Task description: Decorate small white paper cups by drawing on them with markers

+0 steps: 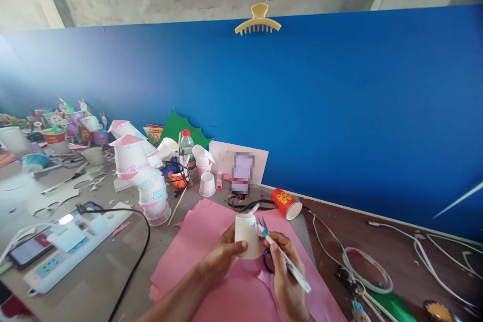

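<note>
My left hand (229, 247) is wrapped round a white paper cup (247, 241), which is turned upside down. Faint teal marks run near the cup's narrow upper end. In my right hand (285, 264) is a white marker pen (292, 269) with a teal collar, its tip end pointing up towards the cup's right side. Whether the tip touches the cup I cannot tell. Scissors with a black handle (267, 260) are partly hidden behind my right hand and the pen. Beneath both hands lie pink paper sheets (181, 266).
Decorated stacked cups (153, 186) stand at left, near a power strip (49, 266) with a black cable. A red paper cup (287, 205) lies on its side behind the sheets. A phone (242, 173) leans at the back. White cables (422, 246) spread across the right.
</note>
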The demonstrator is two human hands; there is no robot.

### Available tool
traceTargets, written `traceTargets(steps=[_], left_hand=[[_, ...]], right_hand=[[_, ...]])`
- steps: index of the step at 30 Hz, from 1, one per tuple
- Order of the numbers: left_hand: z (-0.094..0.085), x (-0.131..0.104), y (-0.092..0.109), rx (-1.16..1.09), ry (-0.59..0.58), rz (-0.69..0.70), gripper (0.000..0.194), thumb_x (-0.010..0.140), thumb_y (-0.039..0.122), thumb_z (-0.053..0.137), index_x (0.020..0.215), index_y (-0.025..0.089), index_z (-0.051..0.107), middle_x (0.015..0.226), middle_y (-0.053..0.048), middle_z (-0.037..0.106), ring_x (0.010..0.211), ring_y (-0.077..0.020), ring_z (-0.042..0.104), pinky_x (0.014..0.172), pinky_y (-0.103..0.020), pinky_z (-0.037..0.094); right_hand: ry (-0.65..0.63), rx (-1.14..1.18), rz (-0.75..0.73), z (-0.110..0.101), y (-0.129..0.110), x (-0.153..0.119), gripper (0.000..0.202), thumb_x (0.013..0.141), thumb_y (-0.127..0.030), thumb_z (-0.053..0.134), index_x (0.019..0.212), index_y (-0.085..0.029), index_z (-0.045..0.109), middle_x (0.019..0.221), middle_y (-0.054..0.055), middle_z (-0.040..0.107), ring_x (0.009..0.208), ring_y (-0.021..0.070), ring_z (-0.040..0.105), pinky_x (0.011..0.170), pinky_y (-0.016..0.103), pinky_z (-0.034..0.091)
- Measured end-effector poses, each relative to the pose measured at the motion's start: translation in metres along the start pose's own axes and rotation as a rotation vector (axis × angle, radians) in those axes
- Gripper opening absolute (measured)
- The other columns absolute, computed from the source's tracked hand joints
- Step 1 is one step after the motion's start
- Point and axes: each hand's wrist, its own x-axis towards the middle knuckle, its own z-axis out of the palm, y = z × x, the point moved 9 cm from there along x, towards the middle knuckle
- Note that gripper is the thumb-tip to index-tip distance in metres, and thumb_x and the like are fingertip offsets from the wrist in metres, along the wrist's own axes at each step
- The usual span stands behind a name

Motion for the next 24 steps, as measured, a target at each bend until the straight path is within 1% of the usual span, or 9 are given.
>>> traceTargets(steps=[4,9,11,13,16,19,24], left_hand=[[-0.001,0.0,0.0,-0.01,0.002,0.006,0.061,0.071,0.032,0.077,0.126,0.014,0.057,0.105,-0.014,0.071,0.103,-0.0311,0.064,0.081,-0.034,0.044],[0.003,-0.001,0.001,-0.01,-0.007,-0.001,0.057,0.071,0.032,0.077,0.122,0.013,0.06,0.104,-0.014,0.071,0.103,-0.0313,0.064,0.081,-0.034,0.044],[0.004,-0.001,0.003,-0.004,0.007,-0.004,0.054,0.07,0.033,0.077,0.118,0.012,0.063,0.102,-0.015,0.072,0.103,-0.0315,0.064,0.08,-0.034,0.044],[0.003,0.0,0.004,-0.003,0.025,-0.006,0.052,0.069,0.035,0.078,0.114,0.011,0.065,0.1,-0.015,0.073,0.102,-0.0317,0.064,0.079,-0.033,0.044],[0.003,0.0,0.006,-0.009,0.042,-0.004,0.052,0.069,0.035,0.078,0.113,0.011,0.066,0.099,-0.015,0.073,0.101,-0.0321,0.064,0.079,-0.033,0.044],[0.006,0.001,0.008,-0.027,0.026,0.003,0.049,0.072,0.035,0.074,0.113,0.01,0.067,0.098,-0.015,0.074,0.101,-0.0325,0.065,0.083,-0.036,0.045],[0.011,0.002,0.008,-0.067,-0.002,0.026,0.042,0.079,0.035,0.068,0.114,0.011,0.067,0.105,-0.016,0.072,0.108,-0.0323,0.063,0.095,-0.04,0.043]], right_hand=[[-0.029,0.019,-0.03,0.003,-0.003,0.001,0.02,0.094,-0.038,0.055,0.093,-0.023,0.067,0.082,0.003,0.067,0.074,0.0165,0.066,0.065,0.024,0.055],[-0.059,-0.003,-0.065,0.004,-0.009,0.0,0.019,0.094,-0.038,0.055,0.094,-0.024,0.068,0.083,0.003,0.067,0.075,0.0161,0.066,0.066,0.024,0.054],[-0.05,0.007,-0.04,0.003,-0.006,0.0,0.021,0.094,-0.04,0.055,0.091,-0.024,0.068,0.08,0.002,0.066,0.072,0.0159,0.065,0.064,0.024,0.054],[-0.023,0.02,0.014,0.0,0.002,0.0,0.022,0.093,-0.042,0.056,0.09,-0.023,0.067,0.078,0.002,0.067,0.07,0.0164,0.064,0.063,0.025,0.053],[0.034,0.041,0.096,-0.005,0.015,-0.001,0.025,0.092,-0.045,0.057,0.094,-0.022,0.066,0.08,0.004,0.069,0.073,0.0189,0.066,0.064,0.029,0.053],[0.045,0.066,0.113,-0.005,0.02,-0.002,0.028,0.09,-0.047,0.059,0.097,-0.021,0.066,0.082,0.005,0.071,0.076,0.0205,0.068,0.067,0.031,0.054],[0.039,0.053,0.054,-0.004,0.011,-0.001,0.025,0.09,-0.045,0.059,0.094,-0.021,0.068,0.081,0.004,0.07,0.073,0.0181,0.067,0.066,0.027,0.055]])
